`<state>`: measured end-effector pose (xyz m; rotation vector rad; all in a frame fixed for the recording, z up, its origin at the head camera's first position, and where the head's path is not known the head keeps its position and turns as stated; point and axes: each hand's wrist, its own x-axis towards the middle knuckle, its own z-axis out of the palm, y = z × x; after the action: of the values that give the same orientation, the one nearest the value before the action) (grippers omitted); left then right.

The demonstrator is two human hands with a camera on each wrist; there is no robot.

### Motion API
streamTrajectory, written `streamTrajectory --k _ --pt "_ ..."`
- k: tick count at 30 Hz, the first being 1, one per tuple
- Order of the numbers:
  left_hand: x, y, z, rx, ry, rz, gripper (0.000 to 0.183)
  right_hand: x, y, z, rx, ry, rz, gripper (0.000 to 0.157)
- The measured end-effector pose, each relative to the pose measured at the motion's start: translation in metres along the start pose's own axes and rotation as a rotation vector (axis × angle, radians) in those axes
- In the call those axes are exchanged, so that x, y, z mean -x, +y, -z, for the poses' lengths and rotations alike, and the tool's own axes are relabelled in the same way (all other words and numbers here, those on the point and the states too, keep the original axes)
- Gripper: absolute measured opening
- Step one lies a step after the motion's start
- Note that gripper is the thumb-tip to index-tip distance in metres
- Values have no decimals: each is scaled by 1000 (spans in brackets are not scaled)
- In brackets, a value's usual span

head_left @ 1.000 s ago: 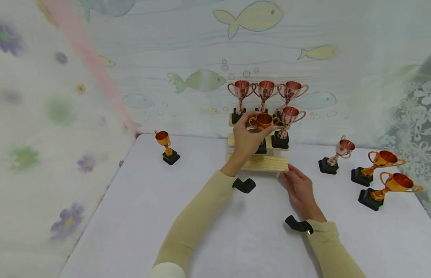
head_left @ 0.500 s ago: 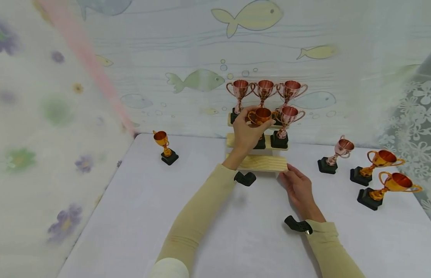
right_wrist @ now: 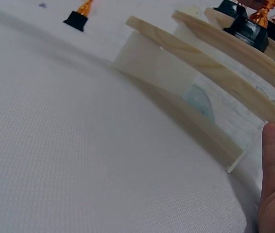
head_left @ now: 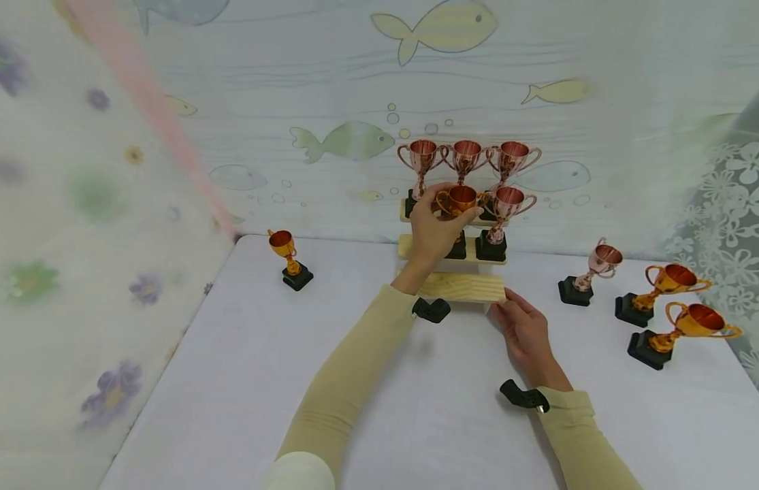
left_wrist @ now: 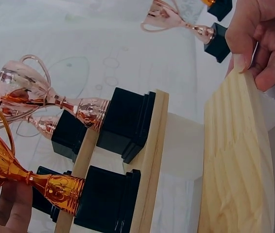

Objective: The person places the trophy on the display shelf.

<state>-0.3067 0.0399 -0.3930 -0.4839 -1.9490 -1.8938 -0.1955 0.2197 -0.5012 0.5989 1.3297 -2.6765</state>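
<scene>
A gold two-handled trophy cup (head_left: pixel 462 199) with a black base stands on the middle step of a three-step wooden display stand (head_left: pixel 465 287). My left hand (head_left: pixel 433 235) holds it by the bowl, thumb on one side and fingers on the other. Beside it on that step is a rose-gold trophy (head_left: pixel 509 202). My right hand (head_left: pixel 529 333) pinches the right end of the lowest board, the thumb over its corner in the left wrist view. In the right wrist view, fingers (right_wrist: pixel 273 155) touch the board's end. Part of the gold trophy's stem is hidden by my left hand.
Three rose-gold trophies (head_left: pixel 467 158) line the top step against the fish-patterned curtain. A small gold trophy (head_left: pixel 296 275) stands on the white table (head_left: pixel 232 395) at left. To the right are a rose-gold trophy (head_left: pixel 604 258) and two gold trophies (head_left: pixel 676 279).
My left hand and the gold trophy have moved slightly back, so its base sits farther in on the middle step. The right hand keeps its hold on the lowest board.
</scene>
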Motion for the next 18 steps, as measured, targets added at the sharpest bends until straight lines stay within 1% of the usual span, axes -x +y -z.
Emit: streamTrajectory --k 5,8,14,18 --pt "0 0 0 35 -16 9 52 0 -1 0 9 1 -8 55" --pt "0 -1 -1 45 -27 6 52 0 -2 1 5 1 -12 57" --pt "1 -1 -1 42 -39 22 53 0 -2 1 1 23 -16 52" --pt "5 -2 1 5 -81 27 61 0 -1 -1 11 29 -19 51"
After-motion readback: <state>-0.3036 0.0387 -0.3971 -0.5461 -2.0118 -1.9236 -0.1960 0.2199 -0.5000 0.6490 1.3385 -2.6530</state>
